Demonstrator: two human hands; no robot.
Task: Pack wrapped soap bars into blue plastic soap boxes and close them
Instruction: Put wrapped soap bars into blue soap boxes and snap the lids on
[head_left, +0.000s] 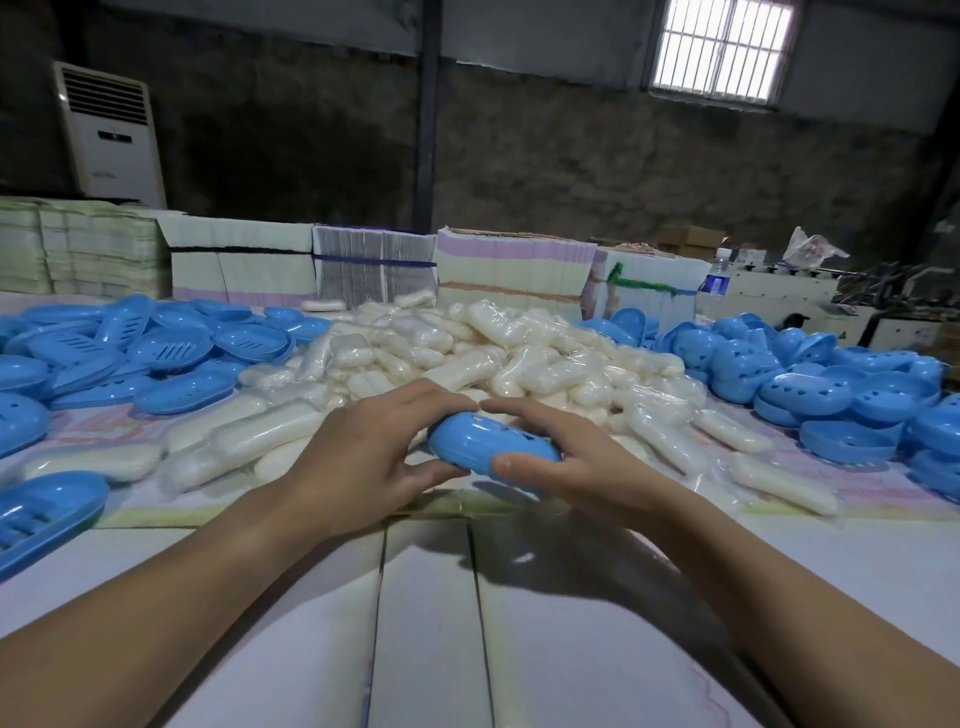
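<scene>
Since both hands are wrapped around it from opposite ends, the closed blue oval plastic soap box (491, 441) sits squeezed between them just in front of the big heap of white plastic-wrapped soap bars (467, 358). The left hand (363, 457) has its thumb under the near edge and fingers over the top; the right hand (566, 457) mirrors that, thumb pressed on the box's right end. So each grip is clamped on the box, which looks to me like pressing lid and base together until they snap. Can't see a soap inside, the shell hides it.

Layout makes sense around that heap: the slotted blue plastic tray bases (156, 348) are piled left of it, the domed blue plastic lids with holes (831, 374) right of it, so either hand grabs its half without crossing over. The pale counter (426, 623) nearer than the heap is bare, probably working room. My guess is this box is pretty much done.
</scene>
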